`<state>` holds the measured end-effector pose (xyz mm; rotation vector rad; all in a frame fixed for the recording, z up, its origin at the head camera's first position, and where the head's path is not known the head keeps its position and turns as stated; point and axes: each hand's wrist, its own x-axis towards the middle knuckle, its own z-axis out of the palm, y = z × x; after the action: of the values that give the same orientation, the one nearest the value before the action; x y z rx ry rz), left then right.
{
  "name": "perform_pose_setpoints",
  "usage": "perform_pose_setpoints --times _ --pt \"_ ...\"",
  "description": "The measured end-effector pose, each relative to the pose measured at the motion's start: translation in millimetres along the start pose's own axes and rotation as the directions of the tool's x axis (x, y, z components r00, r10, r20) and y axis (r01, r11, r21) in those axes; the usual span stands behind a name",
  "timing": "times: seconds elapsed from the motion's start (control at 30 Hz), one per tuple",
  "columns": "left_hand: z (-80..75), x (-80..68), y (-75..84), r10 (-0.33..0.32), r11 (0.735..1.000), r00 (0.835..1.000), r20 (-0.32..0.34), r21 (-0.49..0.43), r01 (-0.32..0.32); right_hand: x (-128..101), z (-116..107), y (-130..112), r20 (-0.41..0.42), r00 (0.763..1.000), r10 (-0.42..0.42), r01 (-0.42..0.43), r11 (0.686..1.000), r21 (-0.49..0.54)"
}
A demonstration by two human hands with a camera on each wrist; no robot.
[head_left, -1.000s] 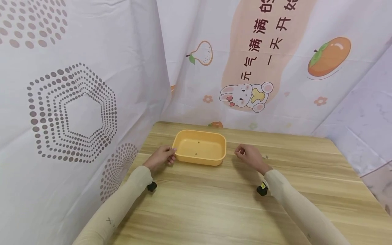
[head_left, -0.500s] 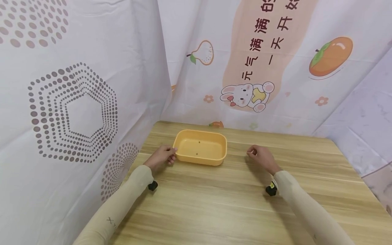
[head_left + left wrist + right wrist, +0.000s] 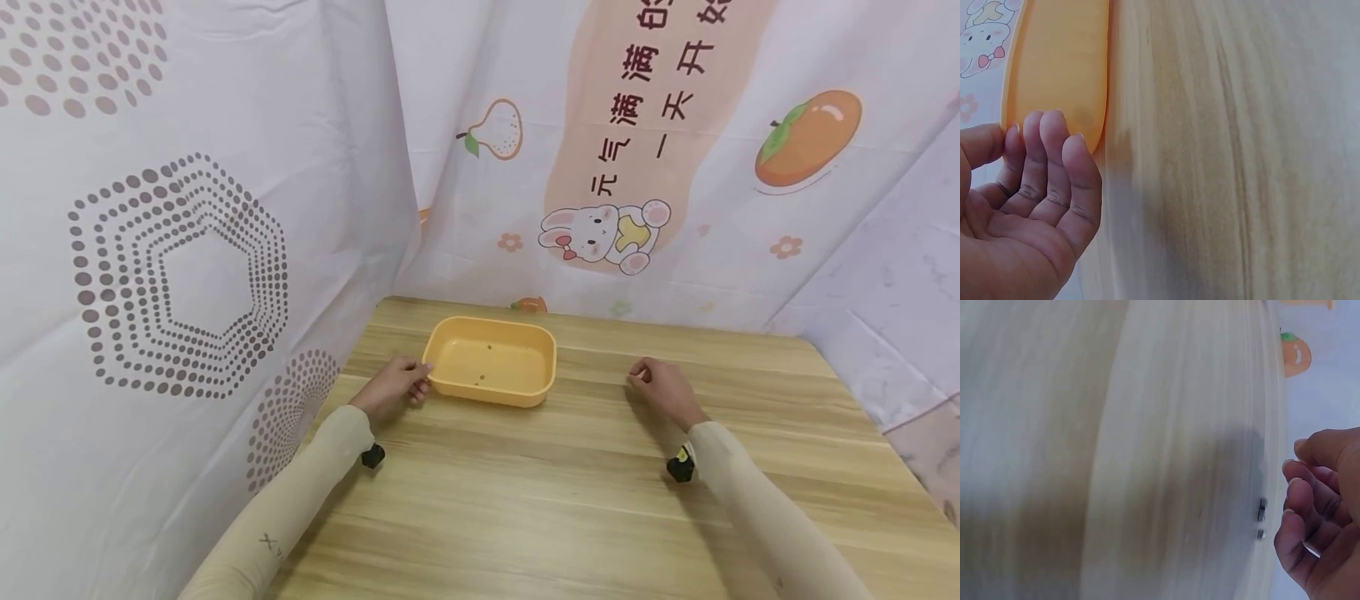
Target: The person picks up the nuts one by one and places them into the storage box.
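Observation:
An orange plastic tray point(image 3: 495, 393) sits at the back left of the wooden table point(image 3: 525, 500). A few small dark bits point(image 3: 480, 382) lie on its floor. My left hand point(image 3: 393, 385) is at the tray's left end, thumb and curled fingers pinching its rim. In the left wrist view the left hand's point(image 3: 1029, 200) fingertips press against the tray's end point(image 3: 1060, 62). My right hand point(image 3: 660, 387) rests on the table well to the right of the tray, fingers curled, with nothing seen in it. Two small dark bits point(image 3: 1262, 509) lie on the wood just beyond the right hand point(image 3: 1316, 519).
Printed cloth curtains point(image 3: 187, 250) close in the table on the left, back and right, the left one hanging close beside my left arm. Bare wood stretches from the tray toward me.
My right hand has slid to the right along the table, away from the tray. The left hand and the tray have stayed put.

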<state>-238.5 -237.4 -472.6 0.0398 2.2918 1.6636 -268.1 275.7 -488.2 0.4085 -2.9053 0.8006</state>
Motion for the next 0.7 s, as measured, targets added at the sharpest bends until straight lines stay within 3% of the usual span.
perform_pose_setpoints --times 0.7 --pt "2.4 -0.7 -2.3 0.006 1.000 0.999 -0.040 -0.030 -0.007 -13 -18 35 -0.021 0.996 0.092 -0.092 0.996 -0.014"
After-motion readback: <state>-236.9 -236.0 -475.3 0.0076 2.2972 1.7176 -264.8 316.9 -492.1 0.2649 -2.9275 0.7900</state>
